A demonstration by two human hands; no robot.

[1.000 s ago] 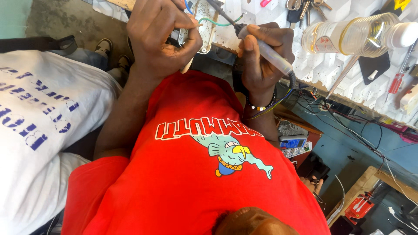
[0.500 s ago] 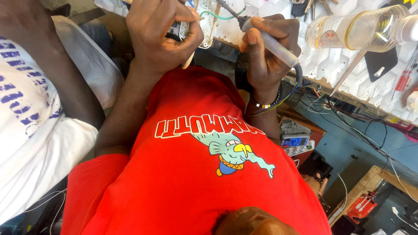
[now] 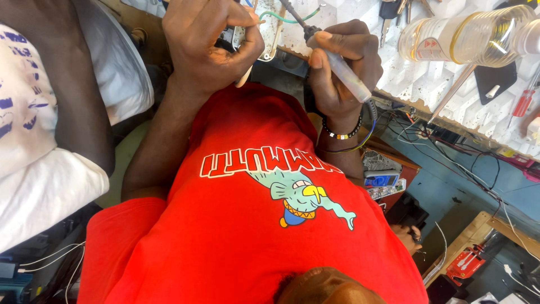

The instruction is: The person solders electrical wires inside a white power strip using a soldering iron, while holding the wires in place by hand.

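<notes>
My left hand grips a small white device with a circuit board at the bench edge; a green wire runs off it. My right hand holds a soldering iron by its pale handle like a pen. The iron's dark tip points up and left, close over the board. A bead bracelet circles my right wrist. My red shirt fills the lower view.
Another person's arm and white sleeve sit close at the left. A clear plastic bottle, a red screwdriver and keys lie on the white foam bench top. Cables, a blue meter and a red tool lie below right.
The neighbour's arm and white sleeve have come further into view at the left. Both my hands stay on the board and the soldering iron, shifting only slightly.
</notes>
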